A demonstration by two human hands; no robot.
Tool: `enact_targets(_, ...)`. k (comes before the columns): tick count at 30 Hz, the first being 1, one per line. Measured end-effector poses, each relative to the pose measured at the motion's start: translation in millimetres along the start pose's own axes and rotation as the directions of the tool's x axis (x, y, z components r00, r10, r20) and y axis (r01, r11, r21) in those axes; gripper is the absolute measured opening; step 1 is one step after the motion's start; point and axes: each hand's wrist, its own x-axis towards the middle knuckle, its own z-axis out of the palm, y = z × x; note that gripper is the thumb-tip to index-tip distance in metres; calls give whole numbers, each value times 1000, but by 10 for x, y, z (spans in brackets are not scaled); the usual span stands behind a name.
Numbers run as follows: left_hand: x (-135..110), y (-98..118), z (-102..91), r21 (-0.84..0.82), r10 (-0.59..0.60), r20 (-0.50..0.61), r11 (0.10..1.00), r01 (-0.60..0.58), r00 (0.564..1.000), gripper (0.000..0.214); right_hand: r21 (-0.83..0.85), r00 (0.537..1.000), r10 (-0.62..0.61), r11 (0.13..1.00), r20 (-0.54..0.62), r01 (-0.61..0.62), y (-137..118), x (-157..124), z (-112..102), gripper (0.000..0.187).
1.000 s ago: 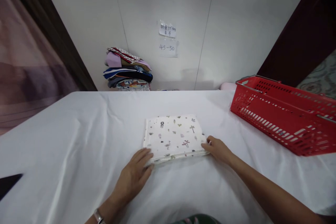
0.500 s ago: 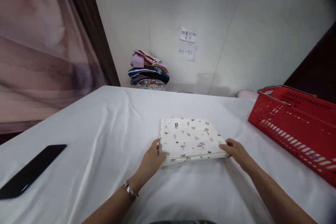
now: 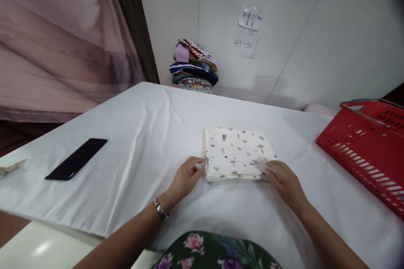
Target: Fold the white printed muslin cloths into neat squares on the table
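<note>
A white folded cloth (image 3: 236,151) printed with small palms and animals lies flat on the table, its layers showing along the front edge. My left hand (image 3: 186,176), with a silver bracelet at the wrist, is at the cloth's left edge; thumb and forefinger are a little apart, their tips at the edge. At the front right corner, my right hand (image 3: 285,180) has its fingers over the top and closes on the cloth; its thumb is mostly hidden.
White fabric (image 3: 126,185) with creases covers the table. A black phone-like slab (image 3: 77,159) lies left, a red basket (image 3: 369,147) stands right. Behind the table is a stack of folded textiles (image 3: 194,67) against the wall. A pink curtain (image 3: 57,42) hangs at left.
My left thumb has come off the cloth's front left corner to its left side. My right hand has moved further over the right corner. The view has tilted down and shifted left.
</note>
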Motion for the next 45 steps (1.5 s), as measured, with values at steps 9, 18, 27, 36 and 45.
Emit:
enact_targets(9,-19,151,-5,151,28,2,988,-28,1000,18,308,929,-307,922,208,236,-1015,334,443,20)
enact_targets(18,-101,182,78,-31,-281,93,958,285,955,22,265,894,-291,942,341,205,-1230,424,782,11)
enact_targets(27,-141,246,168,-323,-440,194,815,481,877,16,419,924,-201,907,324,50,-1126,400,843,10)
enact_targets(36,-150,196,201,-417,-422,214,776,473,881,19,465,944,-301,861,135,207,-1185,292,853,16)
enact_targets(45,-167,91,199,-465,-349,231,780,418,908,17,361,925,-315,905,210,226,-1165,290,890,13)
